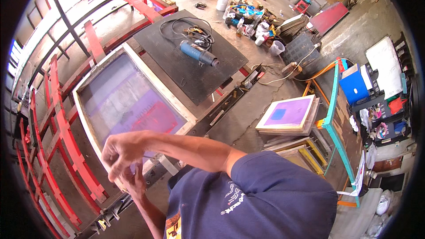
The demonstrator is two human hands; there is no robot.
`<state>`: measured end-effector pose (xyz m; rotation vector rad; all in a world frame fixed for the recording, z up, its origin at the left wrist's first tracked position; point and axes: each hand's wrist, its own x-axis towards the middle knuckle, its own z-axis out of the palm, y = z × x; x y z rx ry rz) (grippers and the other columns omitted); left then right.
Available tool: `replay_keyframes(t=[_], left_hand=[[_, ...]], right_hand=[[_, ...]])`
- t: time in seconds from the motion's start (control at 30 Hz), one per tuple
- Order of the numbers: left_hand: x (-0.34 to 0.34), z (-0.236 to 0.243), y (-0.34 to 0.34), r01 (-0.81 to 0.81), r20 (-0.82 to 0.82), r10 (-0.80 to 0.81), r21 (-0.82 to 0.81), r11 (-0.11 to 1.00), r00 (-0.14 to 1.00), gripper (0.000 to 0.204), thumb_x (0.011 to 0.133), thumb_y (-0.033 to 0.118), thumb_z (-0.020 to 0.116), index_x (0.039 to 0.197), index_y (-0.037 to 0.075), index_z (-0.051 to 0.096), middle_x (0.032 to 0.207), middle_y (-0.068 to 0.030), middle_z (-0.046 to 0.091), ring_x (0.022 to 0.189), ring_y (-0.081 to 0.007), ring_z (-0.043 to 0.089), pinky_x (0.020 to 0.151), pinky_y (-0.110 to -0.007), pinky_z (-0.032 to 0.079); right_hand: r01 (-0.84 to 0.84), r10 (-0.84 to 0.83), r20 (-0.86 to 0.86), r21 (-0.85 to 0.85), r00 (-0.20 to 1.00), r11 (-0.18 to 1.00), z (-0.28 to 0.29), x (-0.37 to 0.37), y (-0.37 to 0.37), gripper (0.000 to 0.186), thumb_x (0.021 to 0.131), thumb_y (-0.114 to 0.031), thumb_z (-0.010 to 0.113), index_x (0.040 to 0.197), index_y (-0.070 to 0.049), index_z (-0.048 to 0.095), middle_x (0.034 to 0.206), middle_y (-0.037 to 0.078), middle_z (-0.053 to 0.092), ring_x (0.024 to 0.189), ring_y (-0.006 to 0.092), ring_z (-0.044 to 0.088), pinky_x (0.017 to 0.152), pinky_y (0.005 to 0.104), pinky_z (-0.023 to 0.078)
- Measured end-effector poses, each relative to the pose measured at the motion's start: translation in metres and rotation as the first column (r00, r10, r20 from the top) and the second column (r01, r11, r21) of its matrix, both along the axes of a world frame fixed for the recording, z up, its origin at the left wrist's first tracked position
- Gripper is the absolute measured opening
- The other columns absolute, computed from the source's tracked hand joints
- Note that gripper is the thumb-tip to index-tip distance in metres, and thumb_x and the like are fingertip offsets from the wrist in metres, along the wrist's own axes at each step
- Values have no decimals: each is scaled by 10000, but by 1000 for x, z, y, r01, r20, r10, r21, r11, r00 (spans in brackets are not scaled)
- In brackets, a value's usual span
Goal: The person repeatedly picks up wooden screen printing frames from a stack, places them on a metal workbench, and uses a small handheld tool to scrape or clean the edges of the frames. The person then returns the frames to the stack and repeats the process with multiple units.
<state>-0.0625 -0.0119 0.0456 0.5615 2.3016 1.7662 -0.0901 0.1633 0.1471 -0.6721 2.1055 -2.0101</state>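
Observation:
A screen-printing frame (95,137) with a whitish wooden border lies in front of me, its mesh stained purple and red. My two hands meet over its near left corner. My right hand (118,152) comes across from the right, its fingers bent inward and closed. Just below it is my left hand (134,181), its fingers raised toward the right one and partly covered by it. Whatever small thing may be between the fingers, I cannot make it out.
Beyond the frame, a blue heat gun (197,53) with a coiled cable rests on a dark board (190,79). Red metal rails (73,150) run along the left. At right, several screens (287,115) are stacked by a turquoise-edged table (334,137). Clutter (252,17) covers the floor behind.

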Motion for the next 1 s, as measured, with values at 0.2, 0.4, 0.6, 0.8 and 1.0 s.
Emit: replay_keyframes(t=[0.2,0.4,0.6,0.8,1.0], left_hand=[[4,-28,-12,19,-79,0,243,970,997,743,904,333,729,1460,-21,386,1430,-135,455,1283,-199,453,1069,-381,366],[-14,-26,-17,128,-17,-129,-26,991,992,610,964,267,644,1438,-16,386,1422,-138,428,1247,-220,472,1029,-373,397],[-14,-34,-9,-161,235,70,393,905,969,702,927,275,703,1449,-25,344,1360,-115,482,1226,-210,506,1026,-359,422],[-6,-24,-13,-100,-68,107,98,990,992,685,858,183,772,1406,-30,420,1303,-116,553,1186,-219,546,1039,-369,419],[-12,-33,-20,-96,-43,103,132,987,994,644,859,160,764,1385,-40,451,1311,-119,558,1181,-220,548,1045,-371,414]], right_hand=[[670,-595,-415,49,688,741,-6,24,-36,399,835,-310,767,642,-12,586,621,148,615,589,323,623,560,402,459],[-177,177,-12,-46,984,983,0,-8,-7,416,878,-347,712,641,-39,562,617,116,618,553,253,598,566,402,461],[623,-562,-386,43,731,781,-6,26,-50,368,865,-311,711,669,-25,590,636,139,636,603,284,625,600,433,473],[105,-94,-141,66,986,992,11,6,-24,377,874,-331,716,673,-34,599,650,119,637,655,272,641,605,394,463],[497,-460,-307,50,833,867,1,29,-53,342,830,-318,762,704,-42,603,650,139,633,621,313,637,608,438,468]])
